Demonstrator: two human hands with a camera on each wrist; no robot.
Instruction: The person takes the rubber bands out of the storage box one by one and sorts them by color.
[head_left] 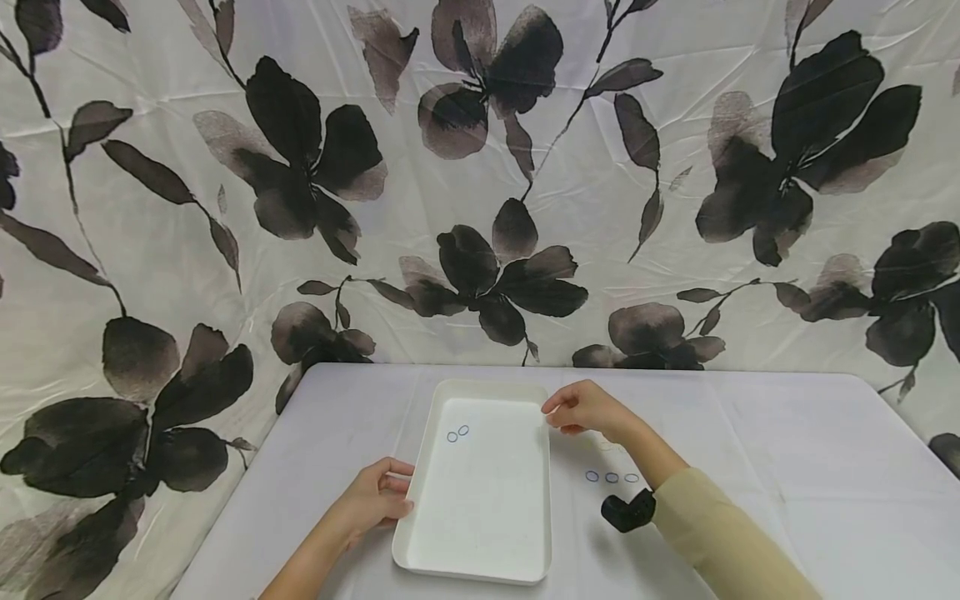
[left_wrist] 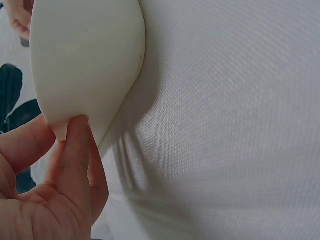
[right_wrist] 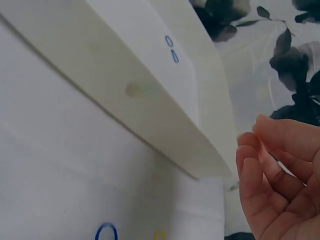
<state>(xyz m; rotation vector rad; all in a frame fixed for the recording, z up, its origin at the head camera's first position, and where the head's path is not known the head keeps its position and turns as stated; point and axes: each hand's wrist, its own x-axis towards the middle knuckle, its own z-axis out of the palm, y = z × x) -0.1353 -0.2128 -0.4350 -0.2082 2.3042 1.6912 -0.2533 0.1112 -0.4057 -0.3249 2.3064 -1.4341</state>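
Observation:
A white rectangular tray lies lengthwise on the table, with two small blue rings inside near its far left. My left hand pinches the tray's left rim between thumb and fingers; the left wrist view shows this grip up close. By the far right corner of the tray is my right hand, its fingers loosely bent. Nothing shows between those fingers in the right wrist view. Three more blue rings sit in a row on the cloth below the right forearm, with faint yellow rings behind them.
A white cloth covers the table. Behind its far edge hangs a pale curtain with dark flowers. A black device is at the right wrist, beside the beige sleeve.

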